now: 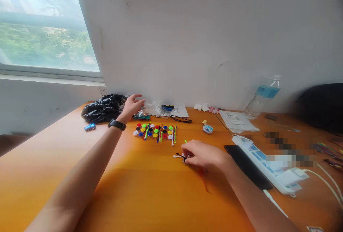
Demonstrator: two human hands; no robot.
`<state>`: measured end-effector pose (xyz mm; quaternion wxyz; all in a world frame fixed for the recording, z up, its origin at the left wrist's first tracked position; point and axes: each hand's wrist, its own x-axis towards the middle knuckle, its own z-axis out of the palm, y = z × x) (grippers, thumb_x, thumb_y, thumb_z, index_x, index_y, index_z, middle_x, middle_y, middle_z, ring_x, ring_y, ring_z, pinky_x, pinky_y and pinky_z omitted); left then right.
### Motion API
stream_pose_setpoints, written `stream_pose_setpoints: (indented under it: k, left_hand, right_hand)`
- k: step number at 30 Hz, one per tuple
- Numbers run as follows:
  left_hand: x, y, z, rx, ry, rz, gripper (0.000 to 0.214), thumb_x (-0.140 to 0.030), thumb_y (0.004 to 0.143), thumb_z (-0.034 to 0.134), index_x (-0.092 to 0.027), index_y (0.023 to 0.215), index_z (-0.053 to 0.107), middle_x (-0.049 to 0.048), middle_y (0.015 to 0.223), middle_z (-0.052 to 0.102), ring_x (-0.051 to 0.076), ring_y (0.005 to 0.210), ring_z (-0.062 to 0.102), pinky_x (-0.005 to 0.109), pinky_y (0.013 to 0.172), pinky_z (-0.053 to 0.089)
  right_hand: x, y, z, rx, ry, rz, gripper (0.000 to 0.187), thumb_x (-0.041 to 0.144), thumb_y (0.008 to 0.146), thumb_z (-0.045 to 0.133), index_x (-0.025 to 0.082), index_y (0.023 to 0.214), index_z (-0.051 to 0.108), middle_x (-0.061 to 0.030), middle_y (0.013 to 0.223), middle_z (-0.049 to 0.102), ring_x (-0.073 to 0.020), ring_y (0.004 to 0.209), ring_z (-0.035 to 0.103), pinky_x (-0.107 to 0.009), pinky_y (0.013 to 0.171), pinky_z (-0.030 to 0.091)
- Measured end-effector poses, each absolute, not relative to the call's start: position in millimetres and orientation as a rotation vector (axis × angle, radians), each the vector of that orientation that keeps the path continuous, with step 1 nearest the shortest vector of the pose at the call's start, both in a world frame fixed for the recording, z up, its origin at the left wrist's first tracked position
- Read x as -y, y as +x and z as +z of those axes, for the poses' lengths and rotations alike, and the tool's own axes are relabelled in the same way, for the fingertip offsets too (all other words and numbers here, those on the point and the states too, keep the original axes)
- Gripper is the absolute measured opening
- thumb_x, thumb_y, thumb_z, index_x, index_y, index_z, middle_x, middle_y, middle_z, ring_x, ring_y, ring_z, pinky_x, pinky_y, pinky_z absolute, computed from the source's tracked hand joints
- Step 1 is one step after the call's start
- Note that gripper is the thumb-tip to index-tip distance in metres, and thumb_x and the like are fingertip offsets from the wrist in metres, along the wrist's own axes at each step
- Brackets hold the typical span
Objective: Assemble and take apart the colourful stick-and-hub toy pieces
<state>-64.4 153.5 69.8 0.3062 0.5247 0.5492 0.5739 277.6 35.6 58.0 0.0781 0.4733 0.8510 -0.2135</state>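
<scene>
My left hand [132,105] reaches over the table's back edge, fingers apart, beside a crumpled clear plastic bag [152,107]; whether it touches the bag I cannot tell. Low over the table at centre right, my right hand [199,153] has its fingers closed around small plastic sticks with arrow-shaped tips. A black stick [180,155] and a white stick [176,156] poke out to the left, and a green tip [185,141] shows above. Between the hands lie rows of coloured round caps [156,131], red, yellow, blue, green, white and black, with coloured sticks [160,134] laid between them.
A black plastic bag [103,109] and a small blue packet [90,127] lie at the left. Behind the caps are glasses [181,119]. To the right stand a round tin [207,129], a water bottle [261,98], a black phone [248,166] and a white power strip [264,159] with cables.
</scene>
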Motion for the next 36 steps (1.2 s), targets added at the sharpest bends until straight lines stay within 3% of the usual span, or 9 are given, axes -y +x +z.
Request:
stream_pose_setpoints:
  k: [4,6,8,12,28,33,36]
  left_hand:
    - [-102.5,-28.6,63.9,-1.395,1.799,1.587,0.018,-0.036,0.092,0.065,-0.02,0.099,0.069,0.0007,0.07,0.063,0.015,0.063,0.059,0.024,0.059,0.044]
    - [-66.4,-7.9,46.1,-1.322,2.038,1.296,0.016,-0.036,0.097,0.06,-0.023,0.096,0.068,-0.0006,0.067,0.061,0.013,0.057,0.054,0.025,0.056,0.04]
    - [-35.7,7.8,24.1,-1.183,2.241,0.951,0.012,-0.03,0.097,0.059,-0.026,0.094,0.07,0.0007,0.072,0.067,0.014,0.06,0.058,0.026,0.06,0.042]
    - [-12.1,19.6,-6.2,-1.055,2.407,0.687,0.012,-0.023,0.094,0.058,-0.025,0.09,0.07,0.0027,0.077,0.071,0.017,0.065,0.065,0.028,0.061,0.043]
    - [-21.7,19.8,-14.6,-1.068,2.443,0.629,0.011,-0.017,0.093,0.056,-0.026,0.091,0.062,0.0023,0.081,0.07,0.019,0.067,0.067,0.03,0.057,0.039]
    - [-20.7,22.1,-7.9,-1.079,2.462,0.63,0.014,-0.011,0.093,0.053,-0.024,0.089,0.059,0.0009,0.08,0.069,0.017,0.066,0.064,0.03,0.057,0.033]
    - [-19.7,21.7,-6.7,-1.072,2.474,0.643,0.014,-0.012,0.096,0.051,-0.023,0.089,0.058,0.0008,0.081,0.068,0.016,0.067,0.063,0.029,0.058,0.032]
  right_hand:
    - [-31.3,292.0,58.4,-2.548,1.464,-0.82,0.009,0.03,0.085,0.066,0.025,0.092,0.066,-0.0047,0.096,0.072,-0.02,0.079,0.064,-0.027,0.06,0.035]
    - [-29.2,296.1,57.6,-2.558,1.502,-0.831,0.005,0.03,0.086,0.065,0.025,0.089,0.065,-0.0042,0.091,0.072,-0.0203,0.077,0.063,-0.028,0.062,0.035]
    - [-28.4,300.0,56.1,-2.553,1.563,-0.791,0.007,0.032,0.087,0.065,0.025,0.085,0.063,-0.0044,0.088,0.071,-0.0212,0.076,0.063,-0.029,0.062,0.035]
    - [-32.8,308.6,52.9,-2.551,1.651,-0.807,0.013,0.036,0.087,0.066,0.025,0.083,0.061,-0.0039,0.088,0.071,-0.022,0.077,0.063,-0.03,0.065,0.037]
    - [-62.7,343.2,37.7,-2.341,1.598,-1.611,0.01,0.023,0.076,0.07,0.022,0.086,0.068,-0.0003,0.073,0.064,-0.0173,0.066,0.057,-0.027,0.059,0.039]
    - [-69.5,346.4,33.7,-2.37,1.507,-1.968,0.024,0.037,0.081,0.077,0.019,0.091,0.065,-0.0026,0.081,0.067,-0.0171,0.072,0.058,-0.029,0.068,0.042]
    - [-60.5,330.1,39.2,-2.493,1.346,-2.015,0.028,0.043,0.088,0.075,0.017,0.096,0.067,-0.0046,0.089,0.068,-0.0179,0.081,0.059,-0.031,0.077,0.045]
